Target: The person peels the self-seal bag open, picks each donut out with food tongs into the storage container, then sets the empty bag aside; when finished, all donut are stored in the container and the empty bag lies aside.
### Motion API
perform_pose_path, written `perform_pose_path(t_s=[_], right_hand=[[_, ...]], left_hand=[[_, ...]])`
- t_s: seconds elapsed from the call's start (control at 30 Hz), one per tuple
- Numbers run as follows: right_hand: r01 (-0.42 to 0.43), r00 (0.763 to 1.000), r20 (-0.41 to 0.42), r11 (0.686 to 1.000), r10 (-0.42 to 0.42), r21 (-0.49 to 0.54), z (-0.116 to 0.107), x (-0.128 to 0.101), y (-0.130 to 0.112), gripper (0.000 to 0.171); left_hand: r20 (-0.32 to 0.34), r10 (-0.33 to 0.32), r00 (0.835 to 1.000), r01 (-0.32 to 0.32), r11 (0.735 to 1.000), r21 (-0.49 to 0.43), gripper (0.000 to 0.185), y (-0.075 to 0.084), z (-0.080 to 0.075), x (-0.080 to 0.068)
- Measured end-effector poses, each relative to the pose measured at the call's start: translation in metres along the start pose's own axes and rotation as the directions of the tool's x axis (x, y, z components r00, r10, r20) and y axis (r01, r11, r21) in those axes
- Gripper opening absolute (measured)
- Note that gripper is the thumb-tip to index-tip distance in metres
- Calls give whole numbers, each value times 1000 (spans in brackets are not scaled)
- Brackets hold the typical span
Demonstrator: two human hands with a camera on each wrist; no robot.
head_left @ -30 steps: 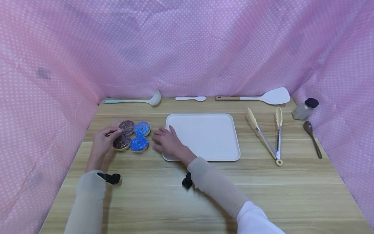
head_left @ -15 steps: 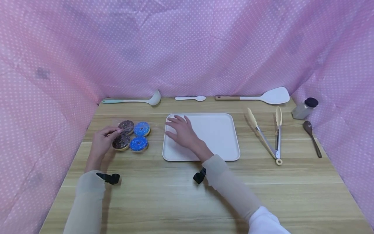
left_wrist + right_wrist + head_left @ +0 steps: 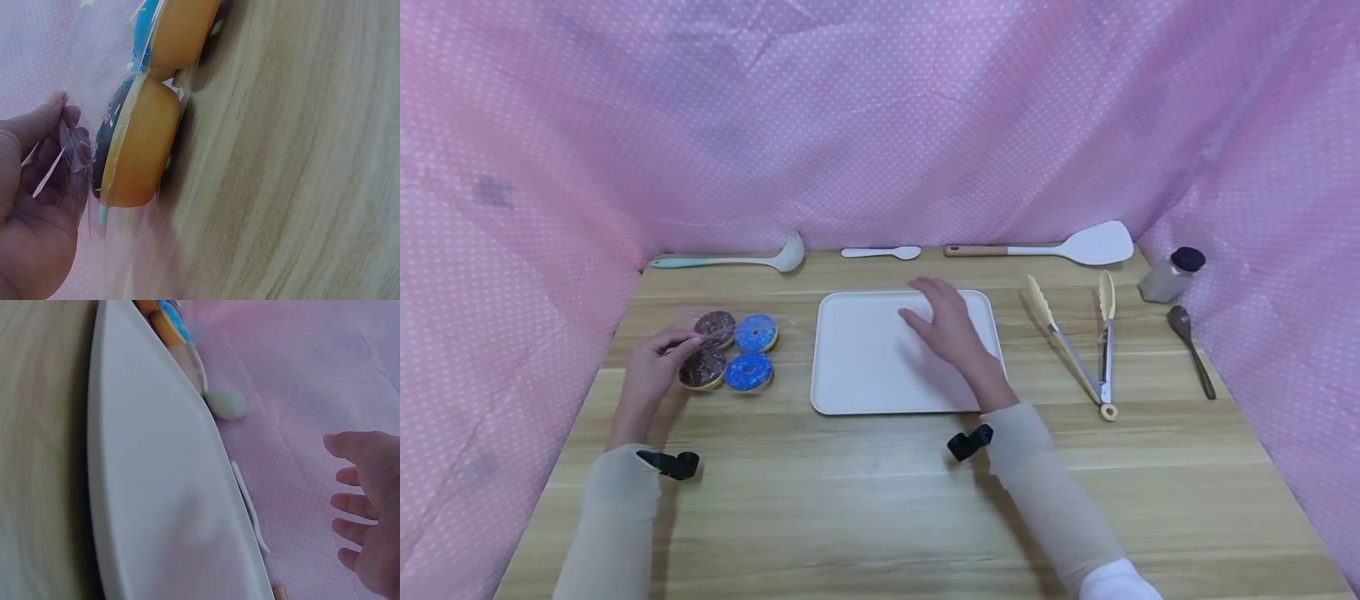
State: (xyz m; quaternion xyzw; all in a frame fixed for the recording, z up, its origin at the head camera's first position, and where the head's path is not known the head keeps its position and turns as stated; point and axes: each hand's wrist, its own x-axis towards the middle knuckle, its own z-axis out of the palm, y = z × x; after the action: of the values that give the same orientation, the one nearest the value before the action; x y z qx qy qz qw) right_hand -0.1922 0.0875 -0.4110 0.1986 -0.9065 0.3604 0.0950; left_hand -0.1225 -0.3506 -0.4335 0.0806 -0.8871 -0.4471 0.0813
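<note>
At the left of the table, two chocolate donuts [image 3: 702, 368] and two blue donuts [image 3: 748, 372] lie together in a clear plastic bag [image 3: 78, 147]. My left hand [image 3: 652, 367] pinches the bag's edge between thumb and fingers beside the chocolate donuts, as the left wrist view also shows. My right hand [image 3: 951, 332] hovers over the right part of the white tray [image 3: 857, 358], fingers apart and holding nothing. Its shadow falls on the tray. In the right wrist view the same hand [image 3: 369, 506] has its fingers loosely bent.
Along the back edge lie a ladle [image 3: 786, 254], a small white spoon [image 3: 904, 252] and a spatula [image 3: 1097, 243]. Spread tongs [image 3: 1105, 333] lie right of the tray. A black-lidded jar [image 3: 1168, 279] and a dark spoon [image 3: 1183, 329] are at the far right.
My right hand has moved from beside the blue donuts rightward across the tray. My left hand keeps its pinch on the bag. The head view has shifted slightly.
</note>
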Motion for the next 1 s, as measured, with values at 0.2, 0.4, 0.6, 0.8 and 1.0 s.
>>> perform_pose_path(t_s=[0.2,0.4,0.6,0.8,1.0], right_hand=[[-43,997,-70,999,45,26,-26,-15,27,52],[-101,988,-108,993,108,64,-49,-34,53,57],[-213,967,-142,977,213,19,-71,-54,78,67],[-310,937,-170,951,307,9,-87,-77,106,79],[-375,902,-241,927,358,-23,-101,-96,123,85]], left_hand=[[-1,-17,1000,17,1000,17,40,2,0,-1],[9,-15,1000,15,1000,7,39,2,1,-3],[-7,-5,1000,5,1000,-8,38,1,1,-6],[-16,-17,1000,17,1000,13,38,0,2,-7],[-11,-27,1000,27,1000,7,36,1,3,-5]])
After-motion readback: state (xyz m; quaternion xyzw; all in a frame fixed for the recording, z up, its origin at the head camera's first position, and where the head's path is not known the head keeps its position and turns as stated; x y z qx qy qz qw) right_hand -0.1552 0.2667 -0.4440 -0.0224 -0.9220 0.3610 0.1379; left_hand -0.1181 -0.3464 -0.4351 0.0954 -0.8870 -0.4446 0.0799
